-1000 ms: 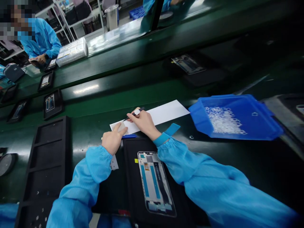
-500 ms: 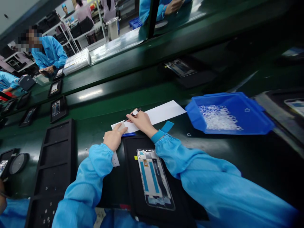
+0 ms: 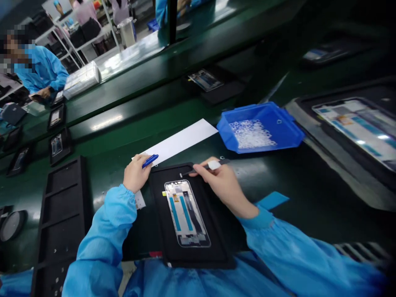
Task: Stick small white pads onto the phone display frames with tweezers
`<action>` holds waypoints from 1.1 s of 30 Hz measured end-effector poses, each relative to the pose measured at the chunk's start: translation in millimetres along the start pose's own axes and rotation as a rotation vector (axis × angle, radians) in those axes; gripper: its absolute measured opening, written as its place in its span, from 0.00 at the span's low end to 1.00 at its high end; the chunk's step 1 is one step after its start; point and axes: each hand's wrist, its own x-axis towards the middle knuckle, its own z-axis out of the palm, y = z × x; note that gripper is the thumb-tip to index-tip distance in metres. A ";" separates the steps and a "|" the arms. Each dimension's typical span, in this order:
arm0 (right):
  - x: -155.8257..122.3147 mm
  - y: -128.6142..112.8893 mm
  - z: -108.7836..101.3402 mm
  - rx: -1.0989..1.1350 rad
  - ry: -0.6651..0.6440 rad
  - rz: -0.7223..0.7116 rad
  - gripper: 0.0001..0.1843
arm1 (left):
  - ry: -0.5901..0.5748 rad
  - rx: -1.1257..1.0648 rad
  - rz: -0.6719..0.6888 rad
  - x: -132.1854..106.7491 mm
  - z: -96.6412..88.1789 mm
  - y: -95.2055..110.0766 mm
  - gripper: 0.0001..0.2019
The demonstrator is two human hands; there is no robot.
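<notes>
A phone frame with blue strips lies in a black tray right in front of me. My right hand pinches black tweezers, whose tip points at the top edge of the phone frame. My left hand is closed round a blue pen-like tool at the near end of a white sheet. Both arms wear blue sleeves.
A blue bin of small white parts sits to the right of the sheet. An empty black compartment tray lies at left. Another phone frame in a tray is at far right. A person in blue works across the green conveyor.
My right hand moved with the tweezers from the white sheet back to the top of the phone frame. My left hand has picked up the blue tool. The camera view shifted right.
</notes>
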 end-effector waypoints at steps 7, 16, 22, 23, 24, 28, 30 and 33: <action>-25.2 16.6 -0.1 -0.111 -0.038 0.036 0.18 | -0.451 -0.144 0.033 0.6 24.4 42.4 0.12; -25.7 18.0 0.9 -0.162 -0.006 0.002 0.16 | -0.496 -0.116 0.018 7.1 26.2 45.0 0.11; -27.9 17.2 1.3 -0.210 0.013 -0.026 0.16 | -0.488 -0.124 0.020 6.3 27.7 45.4 0.10; -28.1 17.2 1.2 -0.212 0.014 -0.027 0.16 | -0.486 -0.122 0.021 6.3 28.0 45.2 0.10; -28.3 17.3 1.1 -0.215 0.015 -0.028 0.16 | -0.482 -0.121 0.023 6.2 28.3 44.9 0.10; -28.8 17.5 0.9 -0.229 0.019 -0.041 0.16 | -0.473 -0.120 0.028 6.0 29.4 44.5 0.10; -28.6 17.8 0.9 -0.230 0.014 -0.052 0.16 | -0.476 -0.126 0.025 5.7 29.2 45.0 0.09; -28.3 19.4 1.1 -0.233 0.016 -0.068 0.16 | -0.482 -0.131 0.004 4.6 28.7 46.5 0.08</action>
